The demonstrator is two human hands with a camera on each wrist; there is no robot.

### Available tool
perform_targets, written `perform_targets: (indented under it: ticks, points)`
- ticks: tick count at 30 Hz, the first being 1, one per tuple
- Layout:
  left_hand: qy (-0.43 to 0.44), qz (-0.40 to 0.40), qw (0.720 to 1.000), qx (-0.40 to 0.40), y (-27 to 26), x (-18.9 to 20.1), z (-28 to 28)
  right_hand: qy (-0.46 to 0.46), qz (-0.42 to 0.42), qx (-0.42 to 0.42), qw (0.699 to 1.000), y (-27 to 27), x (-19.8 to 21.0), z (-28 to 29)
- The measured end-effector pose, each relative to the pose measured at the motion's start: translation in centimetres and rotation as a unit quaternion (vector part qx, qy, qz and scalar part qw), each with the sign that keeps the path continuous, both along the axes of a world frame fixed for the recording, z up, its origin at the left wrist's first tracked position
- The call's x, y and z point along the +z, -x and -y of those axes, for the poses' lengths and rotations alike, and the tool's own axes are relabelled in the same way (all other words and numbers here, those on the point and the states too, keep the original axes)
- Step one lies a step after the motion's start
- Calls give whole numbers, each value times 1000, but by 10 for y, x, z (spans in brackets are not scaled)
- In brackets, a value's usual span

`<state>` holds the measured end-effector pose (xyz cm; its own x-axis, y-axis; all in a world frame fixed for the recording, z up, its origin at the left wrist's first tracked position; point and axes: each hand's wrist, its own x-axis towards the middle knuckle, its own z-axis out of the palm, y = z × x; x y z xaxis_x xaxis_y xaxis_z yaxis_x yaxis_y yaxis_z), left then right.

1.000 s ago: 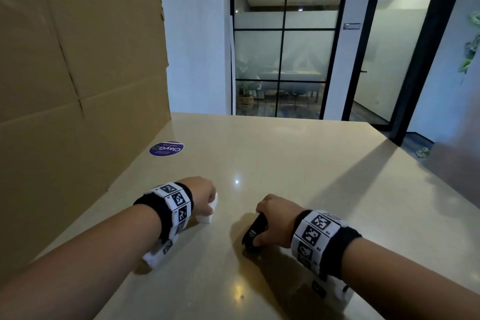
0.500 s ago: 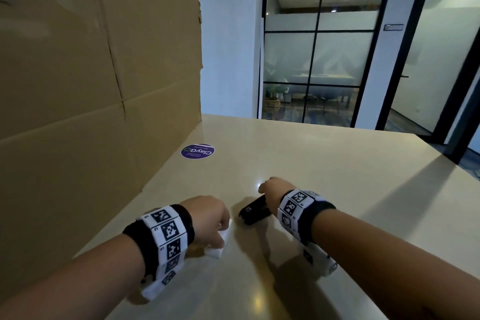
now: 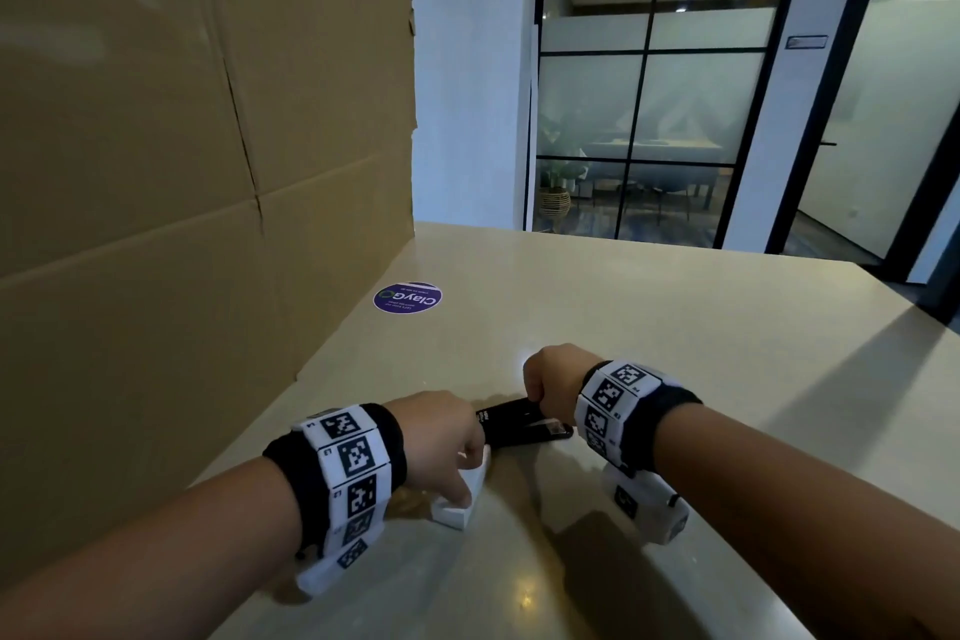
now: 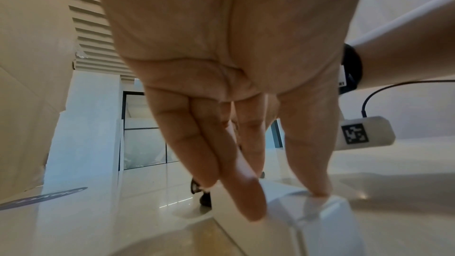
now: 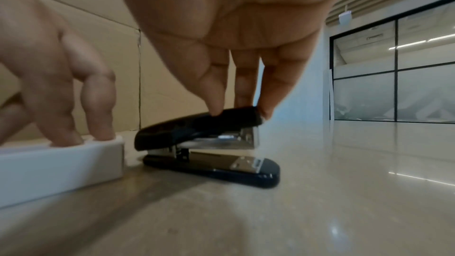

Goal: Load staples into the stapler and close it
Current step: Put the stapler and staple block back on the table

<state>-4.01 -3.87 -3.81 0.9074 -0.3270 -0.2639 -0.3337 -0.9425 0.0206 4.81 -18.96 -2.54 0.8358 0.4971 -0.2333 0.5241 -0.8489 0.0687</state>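
A black stapler (image 3: pixel 511 424) lies on the beige table (image 3: pixel 675 327) between my hands, its top arm lowered over the chrome magazine (image 5: pixel 221 141). My right hand (image 5: pixel 238 112) pinches the front tip of the stapler's (image 5: pixel 197 126) top cover with thumb and fingertips. Right behind the stapler's hinge end lies a small white staple box (image 3: pixel 460 496). My left hand (image 3: pixel 457 457) holds that box (image 4: pixel 307 221), with the fingers (image 4: pixel 246 207) on one side and the thumb on its top. The fingers cover the box's top, so its contents are hidden.
A tall cardboard sheet (image 3: pixel 182 172) stands along the table's left side. A round purple sticker (image 3: pixel 408 298) lies flat farther back. The table's far edge (image 3: pixel 675 247) faces a glass-walled office. A white wrist camera block (image 3: pixel 644 504) rests on the table under my right wrist.
My right hand has shifted from covering the stapler to pinching its front tip. My left hand and the white box now sit right by the stapler's rear. The head view has swung left.
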Motion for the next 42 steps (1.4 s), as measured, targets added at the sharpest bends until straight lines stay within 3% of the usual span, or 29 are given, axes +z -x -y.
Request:
perform_targets:
  ticks: [5, 8, 10, 13, 16, 26, 32, 42]
  points:
    - [55, -3, 998, 30, -6, 6, -2, -115, -17, 3, 993, 6, -3, 1]
    - [81, 63, 992, 75, -20, 12, -6, -165, 37, 55, 984, 30, -2, 3]
    - [87, 74, 988, 99, -28, 13, -9, -163, 32, 115, 979, 51, -1, 1]
    - [53, 29, 996, 71, -35, 10, -6, -131, -49, 201, 970, 76, -10, -3]
    - [33, 7, 998, 46, -43, 5, 0, -88, -69, 227, 967, 86, -16, -2]
    - [47, -3, 997, 56, -53, 6, -7, -114, -98, 173, 973, 70, -16, 20]
    - [48, 29, 991, 119, -54, 3, -35, -120, -101, 144, 977, 57, -16, 27]
    - [79, -29, 989, 125, -38, 13, -63, -39, -85, 101, 991, 45, -25, 15]
